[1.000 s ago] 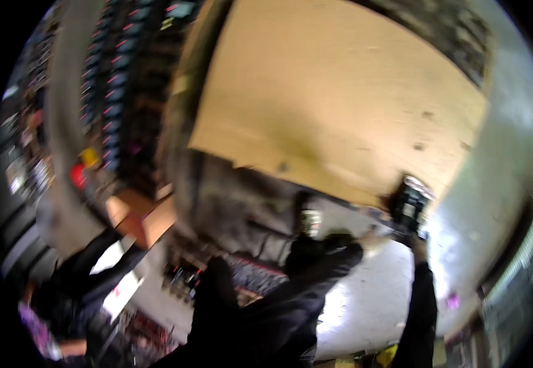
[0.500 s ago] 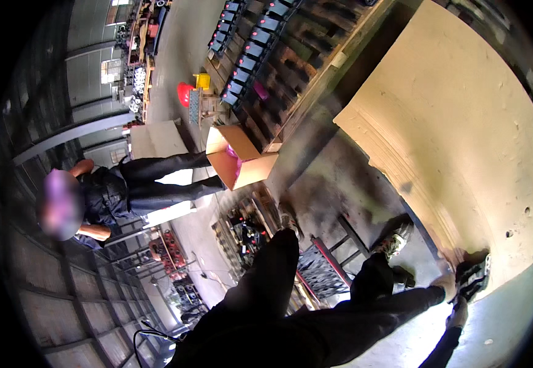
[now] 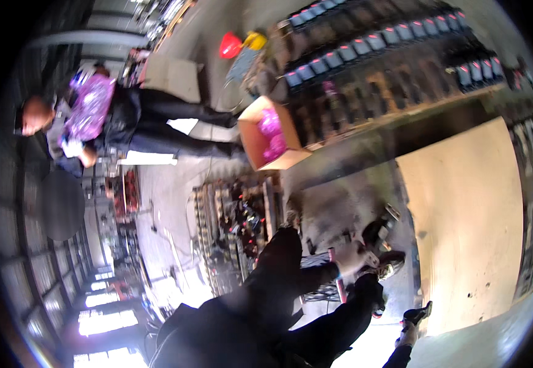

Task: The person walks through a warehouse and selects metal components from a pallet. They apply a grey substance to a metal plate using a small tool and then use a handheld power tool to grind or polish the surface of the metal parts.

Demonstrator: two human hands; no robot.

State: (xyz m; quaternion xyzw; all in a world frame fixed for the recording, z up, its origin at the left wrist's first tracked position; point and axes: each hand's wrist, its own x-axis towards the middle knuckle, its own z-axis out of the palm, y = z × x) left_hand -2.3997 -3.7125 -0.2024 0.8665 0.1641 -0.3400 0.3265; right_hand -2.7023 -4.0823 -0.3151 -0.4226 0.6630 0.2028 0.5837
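My right hand (image 3: 407, 334), gloved, grips a small dark part (image 3: 418, 313) with a bent, bracket-like shape at the lower edge of a large cardboard sheet (image 3: 463, 245). My left hand (image 3: 351, 259), in a light glove, is well apart from it, near my shoes and above a dark stool-like frame (image 3: 341, 289) with a reddish edge. Motion smears its fingers, so whether it holds anything is not clear.
Beyond stands an open carton (image 3: 257, 144) with pink plastic wrapping (image 3: 272, 132). A co-worker (image 3: 125, 116) holds a pink-wrapped bundle (image 3: 92, 107). Rows of dark parts (image 3: 364, 46) lie on pallets. A pallet of dark metal parts (image 3: 236, 227) is left of my legs.
My hands were together at the dark part on the cardboard. The left has moved away toward my feet; the right still grips the part. The view has turned, and the co-worker now holds a bundle.
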